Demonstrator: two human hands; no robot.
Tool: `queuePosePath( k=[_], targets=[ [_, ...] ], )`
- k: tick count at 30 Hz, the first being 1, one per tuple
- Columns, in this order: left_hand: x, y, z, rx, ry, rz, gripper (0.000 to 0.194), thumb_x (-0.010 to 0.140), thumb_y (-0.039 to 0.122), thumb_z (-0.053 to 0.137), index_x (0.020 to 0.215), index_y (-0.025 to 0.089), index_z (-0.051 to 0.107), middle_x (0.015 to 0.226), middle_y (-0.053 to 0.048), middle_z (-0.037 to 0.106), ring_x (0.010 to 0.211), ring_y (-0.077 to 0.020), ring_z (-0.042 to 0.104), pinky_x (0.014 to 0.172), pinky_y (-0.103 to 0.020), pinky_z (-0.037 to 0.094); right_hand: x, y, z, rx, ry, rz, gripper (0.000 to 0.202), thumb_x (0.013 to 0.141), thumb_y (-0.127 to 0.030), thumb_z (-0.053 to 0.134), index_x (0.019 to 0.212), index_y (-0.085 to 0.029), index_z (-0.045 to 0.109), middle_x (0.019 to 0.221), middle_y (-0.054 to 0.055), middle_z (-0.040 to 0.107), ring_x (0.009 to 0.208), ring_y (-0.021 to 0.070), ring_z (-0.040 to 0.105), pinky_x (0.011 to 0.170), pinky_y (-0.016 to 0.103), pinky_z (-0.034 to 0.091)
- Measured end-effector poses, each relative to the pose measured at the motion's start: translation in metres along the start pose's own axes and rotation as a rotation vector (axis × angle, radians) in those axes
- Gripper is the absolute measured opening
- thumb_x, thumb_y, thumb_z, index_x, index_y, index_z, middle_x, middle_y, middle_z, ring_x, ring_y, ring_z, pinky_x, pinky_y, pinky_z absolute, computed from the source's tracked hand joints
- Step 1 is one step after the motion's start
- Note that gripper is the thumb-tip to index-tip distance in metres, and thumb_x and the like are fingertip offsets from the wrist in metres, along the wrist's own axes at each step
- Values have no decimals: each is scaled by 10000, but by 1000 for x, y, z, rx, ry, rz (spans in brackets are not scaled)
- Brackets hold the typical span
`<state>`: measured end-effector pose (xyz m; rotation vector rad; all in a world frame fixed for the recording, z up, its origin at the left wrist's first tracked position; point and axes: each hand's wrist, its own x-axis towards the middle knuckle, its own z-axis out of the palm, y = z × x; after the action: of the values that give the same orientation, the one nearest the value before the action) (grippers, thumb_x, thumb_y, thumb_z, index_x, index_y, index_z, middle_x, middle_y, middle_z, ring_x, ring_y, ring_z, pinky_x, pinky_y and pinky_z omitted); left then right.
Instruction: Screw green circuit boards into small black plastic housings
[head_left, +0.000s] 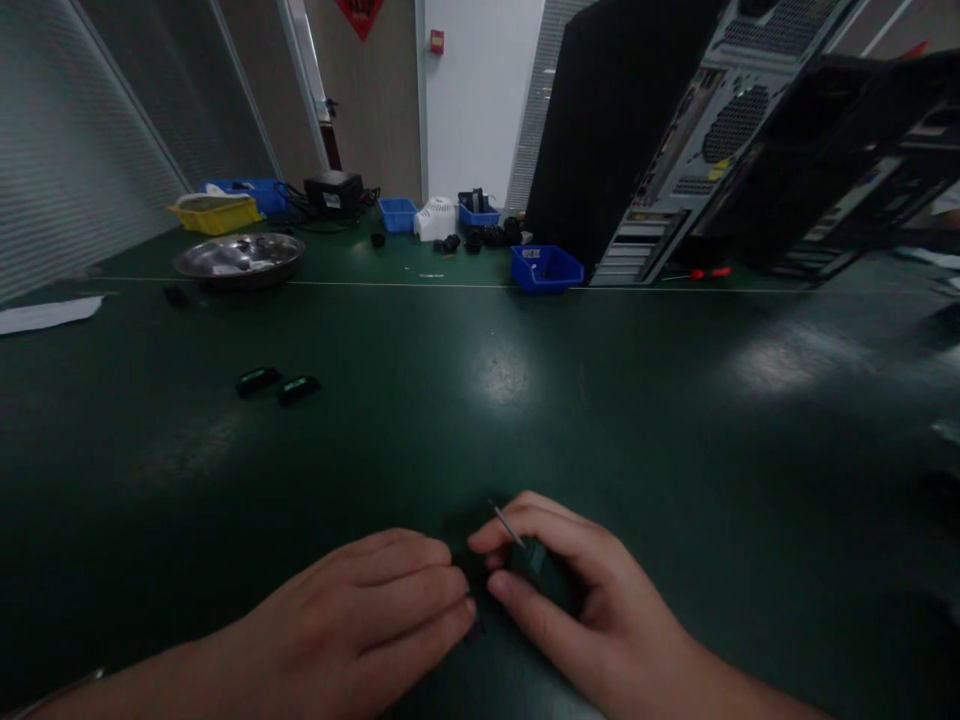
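My right hand point(592, 590) is closed around a dark green screwdriver point(541, 572), whose thin metal shaft points up and to the left. Just left of it, my left hand point(375, 610) has its fingers pressed together, palm down, over a small dark thing point(476, 628) that shows only at the fingertips. What that thing is cannot be made out. The fingertips of both hands are close together, low in the middle of the view above the green table point(420, 430).
Two small black pieces point(257, 381) lie left of centre. Farther back stand a metal bowl point(240, 258), a yellow basket point(217, 213), a blue bin point(547, 270), a white plastic part point(435, 219) and a large computer case point(615, 120). A red-handled tool point(709, 273) lies at the back right.
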<state>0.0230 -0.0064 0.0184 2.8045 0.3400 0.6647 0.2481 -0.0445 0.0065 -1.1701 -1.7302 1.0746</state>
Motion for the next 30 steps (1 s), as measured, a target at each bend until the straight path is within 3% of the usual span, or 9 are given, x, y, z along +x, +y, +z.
queuePosePath(
  k=[6,11,13,15,17,21,23,26,30],
  targets=[
    [6,4,-18,13,-105,13,408,1056,137,215,1083,116,622,900,-96,736,816,-199,648,846,-302,509,2,-2,-3,-62,30,5,129,882,-172,597,958,-225,687,874,25,685,828,172,667,754,280,535],
    [-14,-13,-2,5,46,-96,217,1003,90,428,973,137,637,921,-75,690,854,-190,596,811,-306,480,0,-1,-3,-90,-7,-10,134,901,-193,599,970,-262,691,889,21,694,850,184,682,766,277,544],
    [-19,-25,-4,32,86,-161,177,977,83,484,963,159,644,917,-56,679,839,-178,590,777,-293,476,-3,1,-3,-65,-7,15,105,911,-237,610,970,-262,692,873,22,684,778,174,675,705,267,548],
    [-22,-39,-20,91,122,-232,178,972,103,492,953,170,656,903,-47,676,832,-174,596,752,-286,479,-5,4,-3,-17,-10,79,123,921,-317,616,989,-254,697,839,20,665,605,132,623,539,222,514],
    [-26,-53,-48,217,141,-324,184,973,142,488,947,167,668,903,-51,682,849,-184,609,766,-301,491,-7,8,-3,30,-16,169,197,923,-394,615,1015,-244,702,810,13,645,460,78,513,400,178,419],
    [-47,-84,-113,614,92,-728,177,955,260,538,987,147,671,977,-51,660,931,-226,597,825,-342,486,-8,11,-2,92,-28,267,282,895,-473,636,1022,-234,712,875,28,639,441,48,454,376,154,388],
    [-62,-100,-132,673,82,-838,250,976,271,495,1021,90,661,980,-79,644,922,-258,588,829,-393,473,-8,10,-2,111,-35,281,301,887,-489,638,1026,-233,713,920,37,639,449,44,453,384,154,401],
    [-84,-124,-134,689,51,-941,311,981,266,462,937,52,683,882,-87,629,845,-271,587,764,-391,470,-8,11,-2,119,-29,297,308,886,-492,637,1044,-239,713,949,44,647,453,45,460,389,156,413],
    [-101,-143,-116,644,2,-998,259,960,230,491,959,71,696,874,-68,644,852,-244,595,740,-328,463,-9,13,-3,115,-31,294,309,884,-484,643,1066,-247,719,901,42,659,457,58,481,391,159,422]
  ],
)
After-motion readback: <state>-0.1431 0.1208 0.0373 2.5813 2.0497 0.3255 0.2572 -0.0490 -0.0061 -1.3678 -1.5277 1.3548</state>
